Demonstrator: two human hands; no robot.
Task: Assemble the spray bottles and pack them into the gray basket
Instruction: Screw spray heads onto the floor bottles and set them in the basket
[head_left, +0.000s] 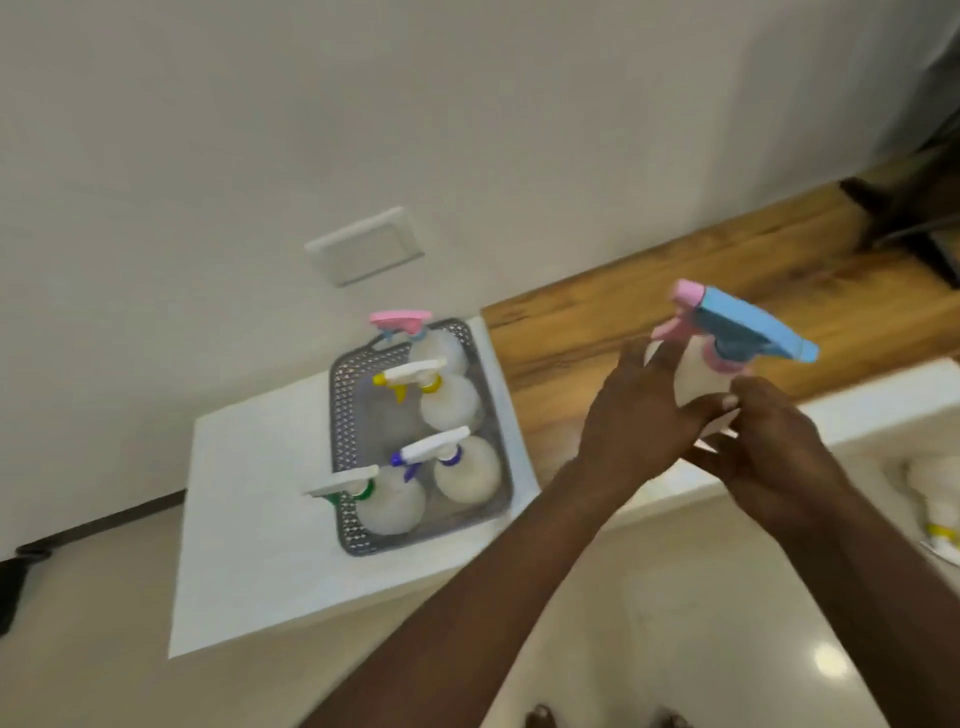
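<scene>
White counter (249, 545) carries the gray basket (343, 415) with four assembled spray bottles upright inside. Right of it, left hand (639, 421) and right hand (779, 447) fingers grasp a blue-and-pink spray bottle (701, 379) aloft.

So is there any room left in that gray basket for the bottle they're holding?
Yes: the gray basket has bare floor along its left side, beside the yellow-nozzle bottle. Its right side and near end are crowded. The white board left of it is bare too.
</scene>
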